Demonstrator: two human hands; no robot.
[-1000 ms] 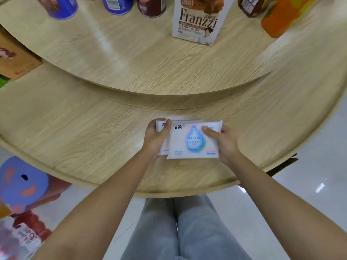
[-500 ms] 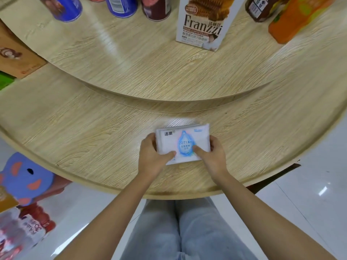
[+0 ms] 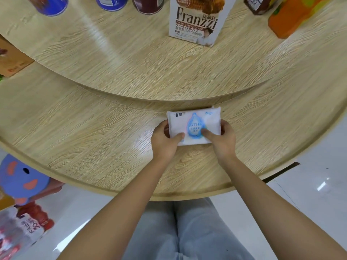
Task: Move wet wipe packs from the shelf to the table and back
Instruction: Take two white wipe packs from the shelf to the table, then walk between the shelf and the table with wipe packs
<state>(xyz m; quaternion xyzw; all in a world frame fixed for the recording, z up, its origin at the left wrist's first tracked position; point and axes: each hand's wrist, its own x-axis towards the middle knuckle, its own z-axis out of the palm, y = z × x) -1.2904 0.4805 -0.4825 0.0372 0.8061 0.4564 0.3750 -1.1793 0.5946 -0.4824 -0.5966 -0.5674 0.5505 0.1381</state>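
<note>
We see a cookie box [image 3: 197, 21] standing upright between a dark red can [image 3: 148, 4] and an orange bottle [image 3: 289, 17], blue cans [image 3: 110, 2] further left. Lower left, by the white floor [image 3: 309, 194], we spot red drink bottles [image 3: 28, 222].

The left forearm [image 3: 116, 201] and right forearm [image 3: 270, 192] are bare up to the frame edge, as are the left hand [image 3: 164, 142] and right hand [image 3: 223, 141]. The trousers [image 3: 189, 233] are light grey-blue, apparently denim, weave blurred.

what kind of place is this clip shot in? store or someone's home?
Probably a shop, or a mock one: a tiered round wooden display stand carries a Franzzi cookie box, cans and an orange bottle, with more packaged goods low on the left.
</note>
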